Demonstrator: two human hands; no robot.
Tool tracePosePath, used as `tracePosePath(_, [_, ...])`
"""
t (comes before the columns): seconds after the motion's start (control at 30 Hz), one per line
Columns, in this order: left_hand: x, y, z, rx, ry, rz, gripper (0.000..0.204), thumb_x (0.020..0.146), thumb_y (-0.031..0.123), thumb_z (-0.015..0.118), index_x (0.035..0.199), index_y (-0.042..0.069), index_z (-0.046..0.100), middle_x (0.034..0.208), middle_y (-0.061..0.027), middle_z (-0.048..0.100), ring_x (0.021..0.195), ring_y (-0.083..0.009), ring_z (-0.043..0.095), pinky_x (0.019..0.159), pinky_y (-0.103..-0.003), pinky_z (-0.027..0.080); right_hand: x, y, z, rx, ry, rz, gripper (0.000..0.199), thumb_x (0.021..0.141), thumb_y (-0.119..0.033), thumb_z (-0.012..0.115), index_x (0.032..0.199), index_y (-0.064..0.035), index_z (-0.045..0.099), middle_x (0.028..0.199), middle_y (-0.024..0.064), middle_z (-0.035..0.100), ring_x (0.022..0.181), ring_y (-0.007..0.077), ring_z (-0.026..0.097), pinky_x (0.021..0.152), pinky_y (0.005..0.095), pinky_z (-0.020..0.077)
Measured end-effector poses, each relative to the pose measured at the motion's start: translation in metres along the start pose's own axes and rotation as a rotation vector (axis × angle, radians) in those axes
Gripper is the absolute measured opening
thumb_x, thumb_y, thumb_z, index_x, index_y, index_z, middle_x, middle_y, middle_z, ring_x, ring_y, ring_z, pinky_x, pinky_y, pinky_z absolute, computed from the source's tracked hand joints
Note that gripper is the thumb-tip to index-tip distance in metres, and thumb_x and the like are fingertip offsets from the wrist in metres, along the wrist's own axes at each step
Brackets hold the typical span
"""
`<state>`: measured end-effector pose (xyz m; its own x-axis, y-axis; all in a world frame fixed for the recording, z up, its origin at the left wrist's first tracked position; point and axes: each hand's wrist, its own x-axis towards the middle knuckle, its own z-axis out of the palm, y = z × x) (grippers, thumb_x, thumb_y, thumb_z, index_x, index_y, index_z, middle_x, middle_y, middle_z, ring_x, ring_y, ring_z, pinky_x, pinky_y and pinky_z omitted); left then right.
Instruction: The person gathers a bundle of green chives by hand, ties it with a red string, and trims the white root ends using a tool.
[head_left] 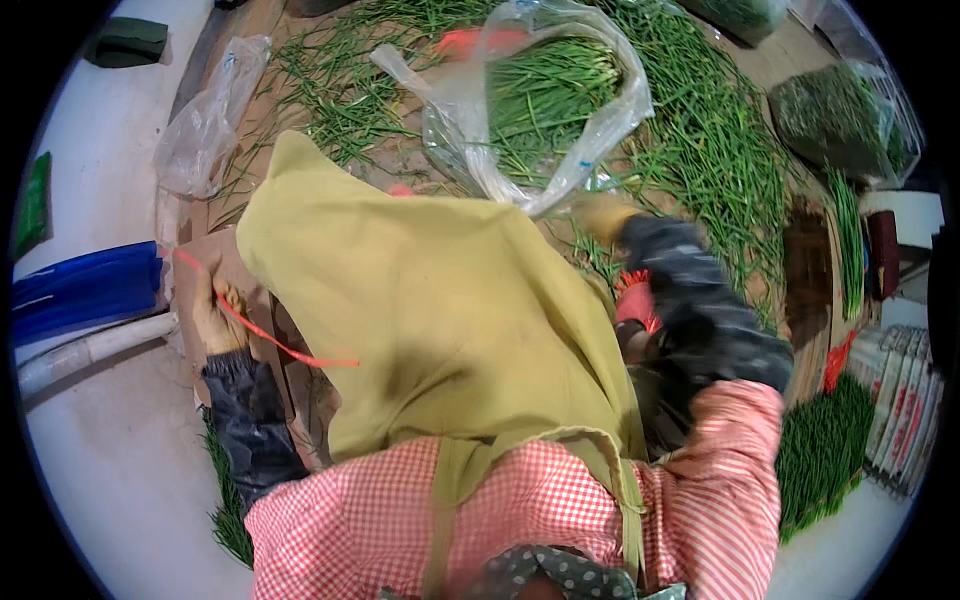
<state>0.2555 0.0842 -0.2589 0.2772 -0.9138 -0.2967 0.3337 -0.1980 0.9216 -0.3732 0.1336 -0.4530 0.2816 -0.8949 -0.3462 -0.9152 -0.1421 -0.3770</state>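
My left hand (217,312), in a tan glove with a dark sleeve cover, is at the left beside my apron. Its curled fingers hold a thin red tie strip (285,347) that trails across the apron's edge. At the right, my right hand (603,216) is smeared by motion, so its fingers do not show clearly. It is nearest to the rim of an open clear plastic bag (628,110). Inside the bag lie cut green stalks (550,90) resembling chives. Over my lap spreads a yellow-green apron (440,290).
Loose green stalks (690,150) cover much of the work surface. Another clear bag (212,120) lies at the left, near a blue cloth or sheet (90,290). A filled bag (840,120) stands far right; tied green bundles (825,455) lie near right.
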Motion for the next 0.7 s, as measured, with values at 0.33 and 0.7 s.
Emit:
tracePosePath(0.33, [0.027, -0.049, -0.23, 0.153, 0.573, -0.296, 0.034, 0.096, 0.032, 0.048, 0.114, 0.005, 0.058, 0.083, -0.0046, 0.062, 0.079, -0.0172, 0.061, 0.078, -0.03, 0.05, 0.025, 0.049, 0.104, -0.078, -0.188, 0.432, 0.037, 0.082, -0.016, 0.064, 0.118, -0.0082, 0.058, 0.116, 0.0135, 0.058, 0.095, 0.0295, 0.061, 0.075, 0.0388, 0.052])
tracePosePath(0.7, [0.059, -0.023, -0.271, 0.194, 0.62, -0.563, 0.058, 0.086, 0.059, 0.049, 0.122, 0.014, 0.049, 0.121, -0.0112, 0.055, 0.102, -0.031, 0.053, 0.088, -0.052, 0.043, -0.113, 0.274, -0.202, -0.871, -0.408, 0.483, 0.041, 0.088, -0.03, 0.057, 0.124, -0.0111, 0.056, 0.118, 0.0175, 0.059, 0.101, 0.03, 0.059, 0.084, 0.0366, 0.0481])
